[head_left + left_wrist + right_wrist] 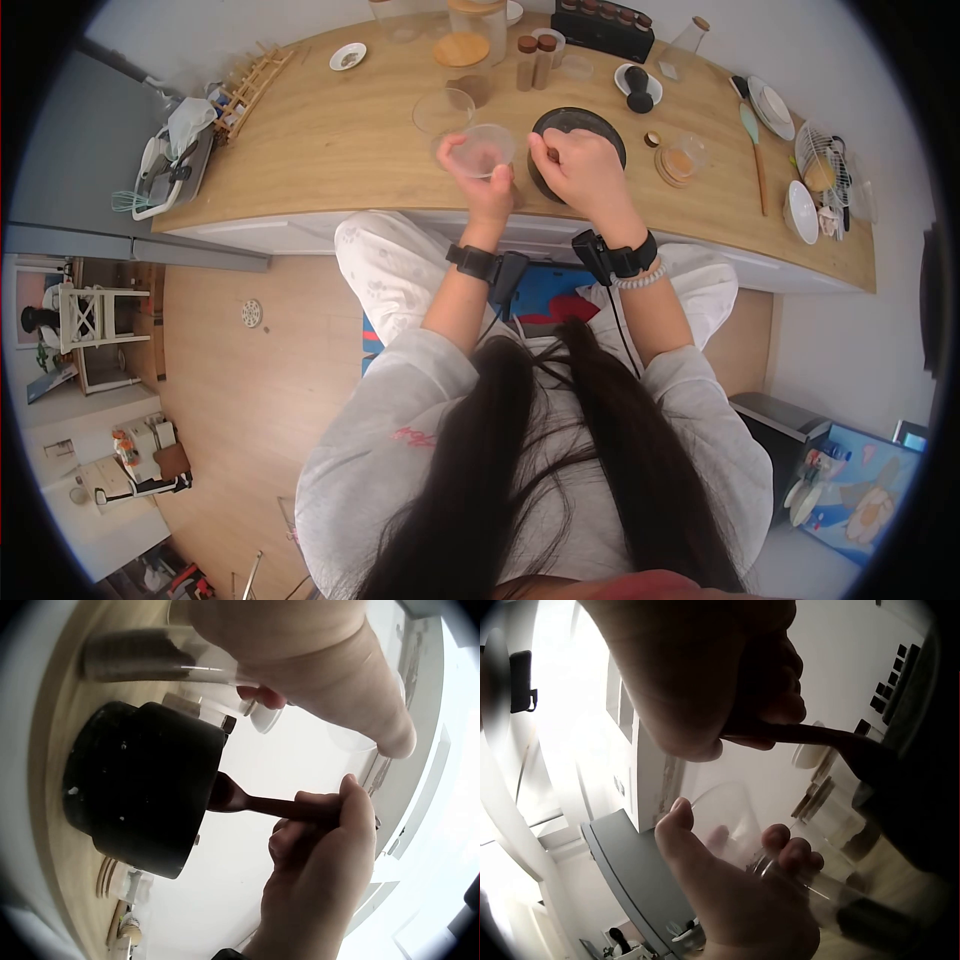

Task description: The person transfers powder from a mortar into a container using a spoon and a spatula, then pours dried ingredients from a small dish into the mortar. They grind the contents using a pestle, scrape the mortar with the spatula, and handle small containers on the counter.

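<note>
The left hand (pixel 482 192) grips a clear, wide-mouthed cup (pixel 484 148) by its sides, tilted above the counter. Just under that hand, in the left wrist view, is a tall clear jar (pixel 139 656) with dark contents; whether the fingers also hold it I cannot tell. The right hand (pixel 592 178) is curled round the handle of a dark brown spoon (pixel 281 808). The spoon's head is at the mouth of a black, thick-walled bowl (pixel 154 787), partly hidden by the rim. Seen from the head view, the right hand covers part of the bowl (pixel 614 140).
Behind the left hand stand a clear round container (pixel 443 112) and a wooden-lidded jar (pixel 462 50). Two brown-capped bottles (pixel 526 70) are farther back. To the right lie a small dish with a black tool (pixel 638 90), a glass jar (pixel 682 160) and a spatula (pixel 757 155).
</note>
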The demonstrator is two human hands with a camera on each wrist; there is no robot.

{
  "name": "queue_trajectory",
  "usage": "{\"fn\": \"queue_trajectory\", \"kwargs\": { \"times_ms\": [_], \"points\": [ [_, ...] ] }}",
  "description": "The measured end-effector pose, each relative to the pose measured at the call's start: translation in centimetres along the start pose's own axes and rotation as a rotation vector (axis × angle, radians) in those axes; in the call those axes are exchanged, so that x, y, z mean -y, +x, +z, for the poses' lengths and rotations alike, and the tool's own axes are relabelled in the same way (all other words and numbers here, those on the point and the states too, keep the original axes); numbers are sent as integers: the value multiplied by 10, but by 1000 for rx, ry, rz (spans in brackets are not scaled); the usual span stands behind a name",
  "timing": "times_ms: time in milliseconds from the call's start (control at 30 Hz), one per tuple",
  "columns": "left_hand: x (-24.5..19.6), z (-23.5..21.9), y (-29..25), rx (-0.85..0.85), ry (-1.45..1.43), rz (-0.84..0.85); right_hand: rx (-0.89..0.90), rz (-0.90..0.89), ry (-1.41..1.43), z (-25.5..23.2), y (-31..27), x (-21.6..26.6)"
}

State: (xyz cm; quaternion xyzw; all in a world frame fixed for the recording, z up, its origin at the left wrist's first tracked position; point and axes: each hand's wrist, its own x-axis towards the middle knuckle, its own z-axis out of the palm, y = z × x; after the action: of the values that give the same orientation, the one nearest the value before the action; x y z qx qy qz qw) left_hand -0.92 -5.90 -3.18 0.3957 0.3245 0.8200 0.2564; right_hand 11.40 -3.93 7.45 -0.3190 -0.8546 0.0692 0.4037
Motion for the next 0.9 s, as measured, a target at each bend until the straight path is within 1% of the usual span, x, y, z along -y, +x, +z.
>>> {"fn": "queue_trajectory", "kwargs": {
  "times_ms": [67, 133, 233, 300, 367, 433, 667, 767, 833, 900],
  "points": [
    [-1, -2, 0, -6, -9, -29, 24, 21, -30, -1, 2, -4],
    [8, -7, 2, -11, 56, 13, 47, 42, -59, -3, 4, -7],
    [19, -13, 1, 37, 116, 56, 26, 92, -18, -4, 6, -10],
    [17, -11, 1, 39, 118, 55, 41, 147, 27, -4, 6, -13],
    [14, -8, 0, 42, 119, 55, 43, 164, 42, -6, 8, -12],
    [9, -5, -3, 7, 26, -44, 46, 183, 55, -7, 8, -13],
    [11, -5, -3, 24, 47, -57, 43, 205, 83, -7, 10, -14],
    [15, -6, -1, 34, 84, -40, 36, 206, 105, -5, 11, -16],
    [17, -6, 2, 110, 130, 100, 32, 199, 118, -4, 11, -17],
    [17, -6, 2, 110, 129, 98, 72, 246, 105, -6, 13, -16]
  ]
}}
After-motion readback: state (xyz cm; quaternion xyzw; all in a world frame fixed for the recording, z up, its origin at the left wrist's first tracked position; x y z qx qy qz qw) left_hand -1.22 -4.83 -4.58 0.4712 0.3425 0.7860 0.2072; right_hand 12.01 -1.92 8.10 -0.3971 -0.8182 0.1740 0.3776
